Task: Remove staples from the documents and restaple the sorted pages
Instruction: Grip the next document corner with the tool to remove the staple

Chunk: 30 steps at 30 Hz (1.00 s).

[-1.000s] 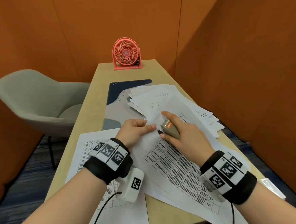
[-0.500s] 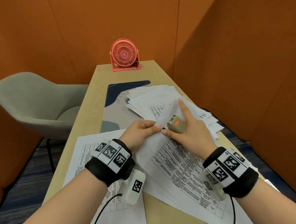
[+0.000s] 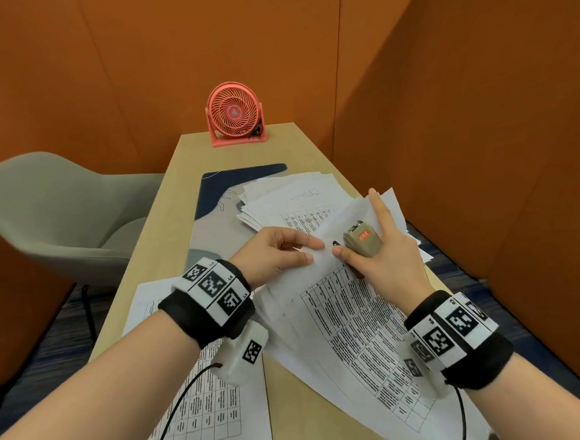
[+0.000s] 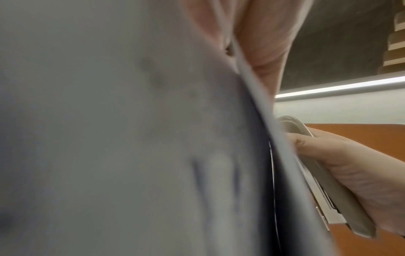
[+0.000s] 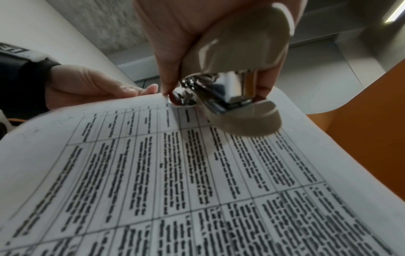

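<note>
Right hand [image 3: 381,247] grips the beige stapler [image 3: 362,244] in its palm, index finger straight out, metal nose touching the top edge of the table-printed document [image 5: 197,173]. Left hand [image 3: 277,251] pinches that same edge just left of the stapler, lifting it off the bench [image 3: 191,199]. Judgement: staple removal is underway; pinch close beside the stapler, keep the corner flat and taut, and lever gently so the paper does not tear.
</note>
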Each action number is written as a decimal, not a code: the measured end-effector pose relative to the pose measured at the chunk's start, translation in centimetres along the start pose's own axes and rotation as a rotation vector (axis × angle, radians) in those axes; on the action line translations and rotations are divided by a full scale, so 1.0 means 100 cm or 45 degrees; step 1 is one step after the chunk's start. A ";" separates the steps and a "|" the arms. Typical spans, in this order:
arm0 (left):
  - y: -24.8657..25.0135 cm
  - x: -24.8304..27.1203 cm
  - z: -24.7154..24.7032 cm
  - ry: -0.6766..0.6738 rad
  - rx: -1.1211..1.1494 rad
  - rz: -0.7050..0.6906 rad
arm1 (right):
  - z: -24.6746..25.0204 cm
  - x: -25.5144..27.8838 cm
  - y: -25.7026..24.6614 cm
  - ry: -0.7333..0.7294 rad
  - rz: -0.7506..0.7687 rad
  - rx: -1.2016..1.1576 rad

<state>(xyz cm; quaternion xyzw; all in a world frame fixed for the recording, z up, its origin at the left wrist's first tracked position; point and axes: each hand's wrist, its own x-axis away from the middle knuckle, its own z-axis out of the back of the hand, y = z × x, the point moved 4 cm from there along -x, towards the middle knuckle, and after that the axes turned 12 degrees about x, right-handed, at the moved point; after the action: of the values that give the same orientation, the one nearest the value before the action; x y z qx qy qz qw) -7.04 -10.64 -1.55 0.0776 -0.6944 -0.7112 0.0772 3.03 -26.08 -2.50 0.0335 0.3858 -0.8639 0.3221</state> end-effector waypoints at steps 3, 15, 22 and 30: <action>0.000 -0.011 0.003 -0.023 -0.111 0.001 | 0.006 -0.004 0.008 0.038 -0.043 -0.001; 0.022 -0.082 0.030 -0.112 -0.622 0.018 | 0.026 -0.036 0.036 0.145 -0.071 0.068; 0.024 -0.128 0.054 0.011 -0.838 0.087 | 0.033 -0.054 0.054 0.189 -0.084 0.088; 0.010 -0.154 0.033 0.163 -1.019 0.113 | 0.021 -0.063 0.052 0.054 -0.077 0.069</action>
<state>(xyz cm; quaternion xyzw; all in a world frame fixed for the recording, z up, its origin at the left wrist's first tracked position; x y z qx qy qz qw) 7.27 -4.06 -0.38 0.0555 -0.3592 -0.9150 0.1750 11.43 -26.74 -2.46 0.0487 0.3699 -0.8824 0.2867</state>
